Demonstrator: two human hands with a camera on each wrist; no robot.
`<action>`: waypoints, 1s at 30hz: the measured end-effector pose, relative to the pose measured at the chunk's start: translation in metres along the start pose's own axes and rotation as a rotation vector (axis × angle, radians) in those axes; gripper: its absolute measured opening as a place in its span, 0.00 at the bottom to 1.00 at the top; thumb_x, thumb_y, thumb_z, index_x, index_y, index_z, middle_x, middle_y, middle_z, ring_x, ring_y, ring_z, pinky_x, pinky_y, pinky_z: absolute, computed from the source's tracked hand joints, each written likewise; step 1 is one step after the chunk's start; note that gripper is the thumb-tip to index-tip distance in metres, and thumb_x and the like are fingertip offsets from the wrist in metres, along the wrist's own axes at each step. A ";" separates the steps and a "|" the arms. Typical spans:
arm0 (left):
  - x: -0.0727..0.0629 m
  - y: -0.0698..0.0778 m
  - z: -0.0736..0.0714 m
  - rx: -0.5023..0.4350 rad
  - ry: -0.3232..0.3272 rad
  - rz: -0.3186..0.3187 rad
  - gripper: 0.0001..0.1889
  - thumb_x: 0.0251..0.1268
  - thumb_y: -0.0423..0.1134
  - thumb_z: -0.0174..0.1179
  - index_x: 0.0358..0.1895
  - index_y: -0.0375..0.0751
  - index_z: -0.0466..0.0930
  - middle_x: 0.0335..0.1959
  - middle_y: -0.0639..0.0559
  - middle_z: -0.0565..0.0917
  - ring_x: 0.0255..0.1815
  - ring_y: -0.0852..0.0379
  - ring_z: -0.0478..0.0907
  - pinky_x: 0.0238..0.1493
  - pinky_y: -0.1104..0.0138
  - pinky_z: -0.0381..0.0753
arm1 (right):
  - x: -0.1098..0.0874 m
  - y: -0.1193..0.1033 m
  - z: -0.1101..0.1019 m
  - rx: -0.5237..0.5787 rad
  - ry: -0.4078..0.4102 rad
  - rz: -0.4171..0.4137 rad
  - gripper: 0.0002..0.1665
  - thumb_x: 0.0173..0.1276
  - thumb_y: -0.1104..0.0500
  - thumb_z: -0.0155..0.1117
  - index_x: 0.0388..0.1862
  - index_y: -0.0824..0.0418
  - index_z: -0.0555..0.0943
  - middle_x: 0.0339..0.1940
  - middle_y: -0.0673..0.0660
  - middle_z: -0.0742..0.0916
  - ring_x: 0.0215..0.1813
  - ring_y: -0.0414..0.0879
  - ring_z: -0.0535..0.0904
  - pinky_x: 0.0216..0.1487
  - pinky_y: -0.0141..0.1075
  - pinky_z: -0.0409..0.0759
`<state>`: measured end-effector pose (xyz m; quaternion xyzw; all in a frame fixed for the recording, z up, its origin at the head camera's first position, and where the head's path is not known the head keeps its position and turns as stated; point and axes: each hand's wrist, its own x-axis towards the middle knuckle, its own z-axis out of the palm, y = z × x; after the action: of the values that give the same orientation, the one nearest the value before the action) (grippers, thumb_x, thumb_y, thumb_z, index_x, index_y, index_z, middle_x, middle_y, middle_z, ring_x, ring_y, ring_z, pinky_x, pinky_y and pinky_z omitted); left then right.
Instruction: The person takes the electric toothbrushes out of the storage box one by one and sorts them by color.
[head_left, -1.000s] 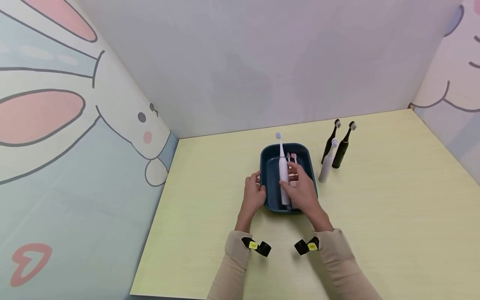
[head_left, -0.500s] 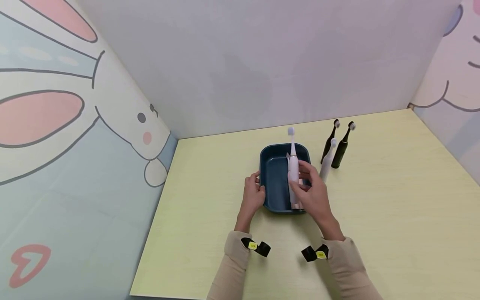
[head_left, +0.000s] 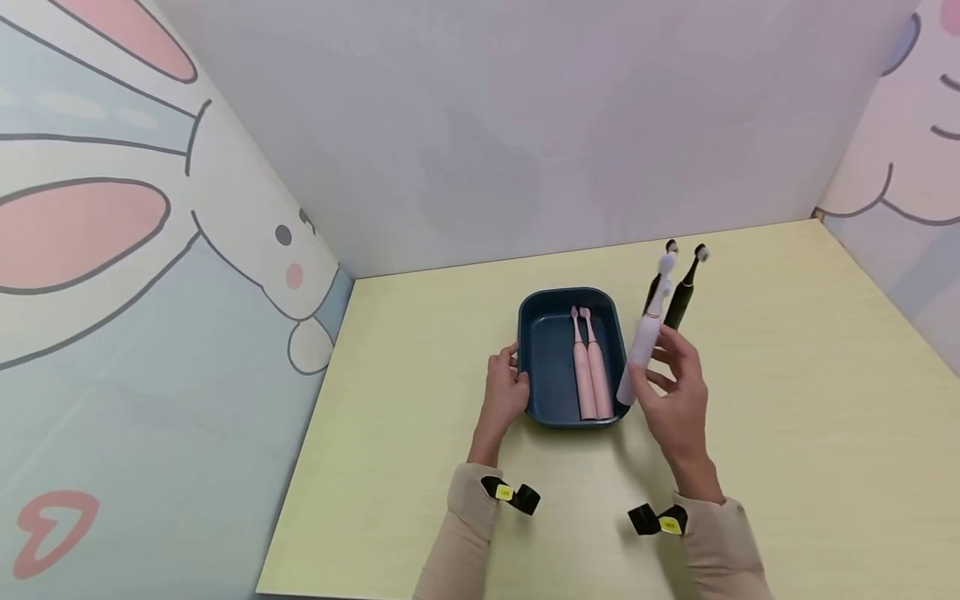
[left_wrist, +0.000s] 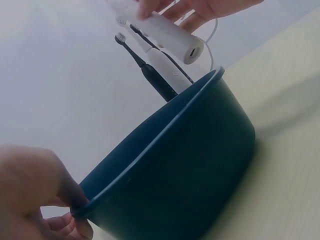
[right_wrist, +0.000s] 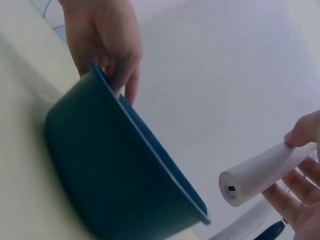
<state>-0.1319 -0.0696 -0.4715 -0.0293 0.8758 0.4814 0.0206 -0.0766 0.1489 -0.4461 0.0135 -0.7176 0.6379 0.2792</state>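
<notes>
My right hand point(head_left: 675, 400) pinches a white electric toothbrush point(head_left: 642, 346) by its handle, brush head up, over the right rim of a dark blue basin point(head_left: 551, 367). In the right wrist view the toothbrush's round base point(right_wrist: 231, 189) points toward the basin, apart from its rim. My left hand point(head_left: 506, 387) grips the basin's left rim, thumb and fingers on either side of the wall, as the left wrist view shows point(left_wrist: 75, 210). Two pink electric toothbrushes point(head_left: 588, 375) lie side by side in the basin's right part.
Behind the held toothbrush, two black electric toothbrushes point(head_left: 680, 304) stand upright on the pale yellow table point(head_left: 420, 333). Another white toothbrush point(left_wrist: 169, 70) stands beside them, mostly hidden in the head view. A plain wall point(head_left: 480, 150) rises along the table's back edge.
My right hand has carried the white toothbrush rightward from above the basin to its right rim, uncovering the two pink toothbrushes. My left hand has stayed on the left rim.
</notes>
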 end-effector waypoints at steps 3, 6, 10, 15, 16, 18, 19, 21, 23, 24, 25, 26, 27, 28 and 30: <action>0.001 0.000 0.000 0.005 0.001 -0.005 0.27 0.66 0.27 0.50 0.69 0.39 0.64 0.45 0.45 0.69 0.33 0.57 0.68 0.38 0.67 0.69 | 0.002 0.005 -0.007 0.010 0.057 0.001 0.39 0.56 0.76 0.64 0.67 0.61 0.67 0.55 0.43 0.77 0.50 0.38 0.77 0.41 0.20 0.77; 0.001 0.000 0.000 0.007 0.002 -0.006 0.26 0.65 0.27 0.50 0.68 0.39 0.64 0.44 0.46 0.69 0.33 0.57 0.68 0.37 0.67 0.70 | 0.004 0.011 -0.014 0.007 0.099 0.014 0.38 0.56 0.76 0.62 0.67 0.62 0.67 0.55 0.42 0.77 0.50 0.38 0.77 0.41 0.20 0.77; 0.001 0.000 0.000 0.010 0.004 -0.006 0.26 0.65 0.27 0.50 0.68 0.39 0.64 0.44 0.46 0.69 0.33 0.57 0.68 0.38 0.67 0.70 | 0.008 0.020 -0.019 -0.012 0.121 0.018 0.37 0.57 0.75 0.62 0.67 0.62 0.67 0.54 0.42 0.77 0.49 0.37 0.77 0.41 0.20 0.77; 0.001 0.001 0.000 0.005 -0.003 -0.019 0.27 0.66 0.27 0.50 0.69 0.39 0.64 0.45 0.46 0.69 0.33 0.57 0.68 0.38 0.67 0.70 | 0.012 0.030 -0.022 -0.020 0.129 0.007 0.36 0.58 0.73 0.62 0.67 0.64 0.66 0.54 0.43 0.77 0.49 0.37 0.77 0.41 0.19 0.77; 0.001 0.001 0.000 0.003 -0.005 -0.021 0.27 0.66 0.27 0.50 0.69 0.39 0.64 0.45 0.46 0.68 0.33 0.57 0.68 0.38 0.67 0.70 | 0.012 0.032 -0.022 -0.028 0.129 0.006 0.36 0.58 0.73 0.62 0.66 0.64 0.66 0.54 0.42 0.76 0.49 0.37 0.77 0.42 0.19 0.76; 0.001 0.000 0.000 0.001 -0.005 -0.024 0.27 0.66 0.27 0.50 0.69 0.39 0.64 0.45 0.46 0.69 0.34 0.57 0.68 0.38 0.66 0.70 | 0.015 0.037 -0.023 -0.039 0.126 0.010 0.35 0.59 0.72 0.62 0.66 0.64 0.66 0.54 0.42 0.76 0.49 0.37 0.77 0.42 0.19 0.76; 0.001 0.000 0.000 0.001 -0.005 -0.023 0.27 0.66 0.27 0.50 0.69 0.39 0.64 0.45 0.46 0.69 0.34 0.57 0.68 0.38 0.66 0.70 | 0.016 0.039 -0.024 -0.052 0.123 0.013 0.35 0.59 0.72 0.62 0.66 0.63 0.65 0.54 0.41 0.76 0.49 0.37 0.76 0.42 0.18 0.76; 0.002 0.000 0.000 -0.002 -0.005 -0.021 0.27 0.66 0.27 0.50 0.69 0.39 0.64 0.45 0.46 0.69 0.34 0.57 0.68 0.38 0.67 0.70 | 0.018 0.043 -0.025 -0.071 0.121 0.022 0.35 0.59 0.72 0.62 0.66 0.63 0.65 0.53 0.40 0.75 0.49 0.36 0.76 0.43 0.18 0.75; 0.001 0.000 0.000 -0.002 -0.005 -0.018 0.26 0.66 0.27 0.50 0.69 0.39 0.64 0.45 0.46 0.69 0.34 0.57 0.68 0.38 0.67 0.70 | 0.021 0.047 -0.025 -0.076 0.120 0.035 0.35 0.59 0.72 0.61 0.66 0.63 0.64 0.53 0.40 0.75 0.49 0.36 0.76 0.43 0.18 0.75; 0.001 0.000 0.000 -0.003 -0.005 -0.016 0.26 0.66 0.27 0.49 0.69 0.39 0.64 0.45 0.46 0.69 0.33 0.57 0.68 0.38 0.67 0.70 | 0.023 0.049 -0.026 -0.082 0.121 0.040 0.35 0.59 0.72 0.61 0.66 0.63 0.64 0.52 0.40 0.74 0.49 0.36 0.75 0.43 0.18 0.75; 0.001 0.000 0.000 -0.002 -0.004 -0.015 0.26 0.66 0.27 0.49 0.69 0.38 0.64 0.45 0.46 0.69 0.33 0.57 0.68 0.38 0.67 0.70 | 0.024 0.051 -0.026 -0.089 0.121 0.045 0.35 0.59 0.72 0.61 0.65 0.63 0.64 0.52 0.40 0.74 0.50 0.36 0.75 0.43 0.18 0.75; 0.001 0.000 0.000 0.001 -0.004 -0.013 0.26 0.66 0.27 0.49 0.69 0.38 0.64 0.45 0.46 0.69 0.33 0.57 0.67 0.38 0.67 0.70 | 0.025 0.052 -0.026 -0.095 0.119 0.052 0.34 0.59 0.72 0.60 0.65 0.63 0.63 0.52 0.40 0.74 0.50 0.36 0.75 0.43 0.18 0.75; 0.001 0.000 0.000 0.004 -0.003 -0.012 0.26 0.66 0.27 0.49 0.69 0.38 0.64 0.45 0.46 0.69 0.33 0.57 0.67 0.38 0.67 0.70 | 0.026 0.053 -0.026 -0.102 0.118 0.058 0.34 0.59 0.72 0.60 0.65 0.63 0.63 0.52 0.40 0.73 0.50 0.35 0.75 0.44 0.18 0.75; 0.001 0.000 0.000 0.005 -0.002 -0.011 0.26 0.66 0.27 0.49 0.69 0.39 0.64 0.45 0.46 0.69 0.33 0.57 0.67 0.38 0.67 0.70 | 0.028 0.054 -0.026 -0.114 0.117 0.064 0.34 0.59 0.72 0.60 0.64 0.63 0.63 0.52 0.40 0.73 0.50 0.35 0.74 0.44 0.17 0.75; 0.001 0.000 0.000 0.005 -0.001 -0.010 0.26 0.66 0.27 0.49 0.68 0.39 0.64 0.45 0.46 0.69 0.33 0.57 0.67 0.38 0.67 0.70 | 0.030 0.057 -0.026 -0.144 0.111 0.075 0.33 0.59 0.72 0.60 0.64 0.64 0.62 0.52 0.41 0.72 0.50 0.35 0.74 0.44 0.17 0.74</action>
<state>-0.1331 -0.0695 -0.4711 -0.0334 0.8769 0.4789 0.0236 -0.1132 0.1933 -0.4844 -0.0689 -0.7449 0.5945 0.2949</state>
